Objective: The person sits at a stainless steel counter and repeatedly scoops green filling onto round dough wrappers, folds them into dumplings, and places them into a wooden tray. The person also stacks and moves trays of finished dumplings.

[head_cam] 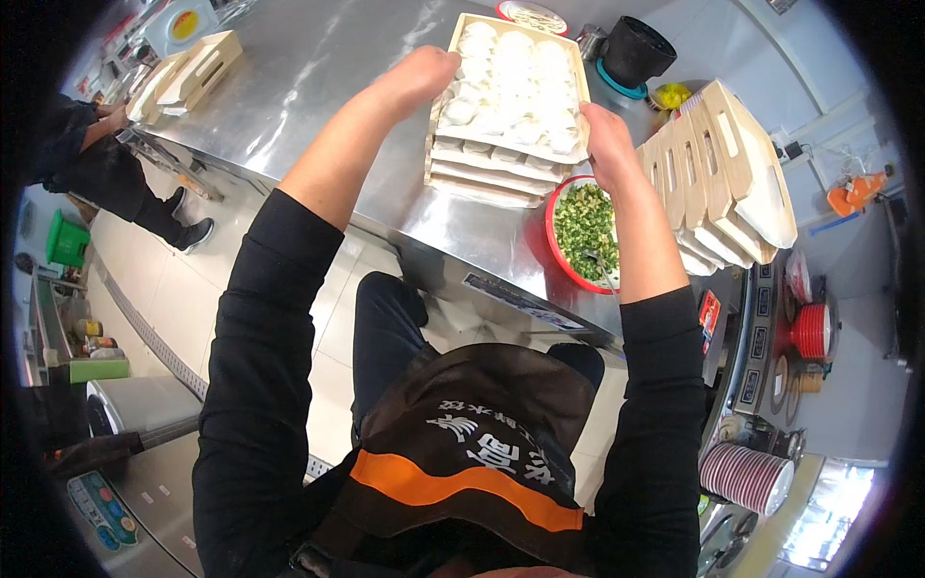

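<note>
A wooden tray (457,32) filled with rows of white dumplings (517,87) lies at the top of a stack of similar trays (491,177). My left hand (426,72) grips its left side. On the opposite side, my right hand (608,141) holds the tray near its front right corner. More white dumplings show along the edge of the tray just beneath. Below my right forearm, a red bowl (538,235) contains chopped green filling (582,224) with a metal utensil in it.
Stacked wooden trays (712,162) with slotted handles stand to the right. A black pot (639,50) and a white plate (535,14) are at the back of the steel table (318,94). Another person (94,159) stands at far left, by more wooden trays (199,72).
</note>
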`<state>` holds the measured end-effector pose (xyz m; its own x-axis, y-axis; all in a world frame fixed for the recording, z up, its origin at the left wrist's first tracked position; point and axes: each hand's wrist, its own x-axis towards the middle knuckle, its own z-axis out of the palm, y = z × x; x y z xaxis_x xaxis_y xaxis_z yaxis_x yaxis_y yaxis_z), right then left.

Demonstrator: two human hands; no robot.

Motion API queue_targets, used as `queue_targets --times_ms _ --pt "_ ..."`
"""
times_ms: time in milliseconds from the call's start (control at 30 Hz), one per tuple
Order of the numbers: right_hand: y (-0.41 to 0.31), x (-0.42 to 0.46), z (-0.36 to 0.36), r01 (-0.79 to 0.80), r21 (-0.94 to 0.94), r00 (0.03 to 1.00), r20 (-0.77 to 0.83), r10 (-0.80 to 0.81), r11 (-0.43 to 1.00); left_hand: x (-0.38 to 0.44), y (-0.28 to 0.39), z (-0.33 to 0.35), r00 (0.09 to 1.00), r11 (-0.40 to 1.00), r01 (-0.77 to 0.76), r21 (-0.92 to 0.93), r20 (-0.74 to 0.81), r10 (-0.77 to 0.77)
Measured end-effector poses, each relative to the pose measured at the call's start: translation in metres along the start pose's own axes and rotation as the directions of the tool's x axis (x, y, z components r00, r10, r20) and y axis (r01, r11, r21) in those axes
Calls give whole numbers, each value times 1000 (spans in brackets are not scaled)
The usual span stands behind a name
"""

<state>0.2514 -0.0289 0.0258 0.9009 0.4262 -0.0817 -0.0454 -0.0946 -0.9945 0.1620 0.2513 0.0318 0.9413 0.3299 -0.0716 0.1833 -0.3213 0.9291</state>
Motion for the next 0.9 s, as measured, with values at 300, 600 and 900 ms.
queue_targets --times_ms 300,600,900 --pt "-5 -1 -8 -184 -6 983 23 184 983 -22 -3 0 990 939 130 -319 93 -105" --pt "-6 -1 4 -128 223 992 27 125 966 -9 -21 10 998 878 37 -477 65 -6" --pt "-46 -28 56 7 315 994 101 -41 949 -37 -12 -47 973 634 11 -773 154 171"
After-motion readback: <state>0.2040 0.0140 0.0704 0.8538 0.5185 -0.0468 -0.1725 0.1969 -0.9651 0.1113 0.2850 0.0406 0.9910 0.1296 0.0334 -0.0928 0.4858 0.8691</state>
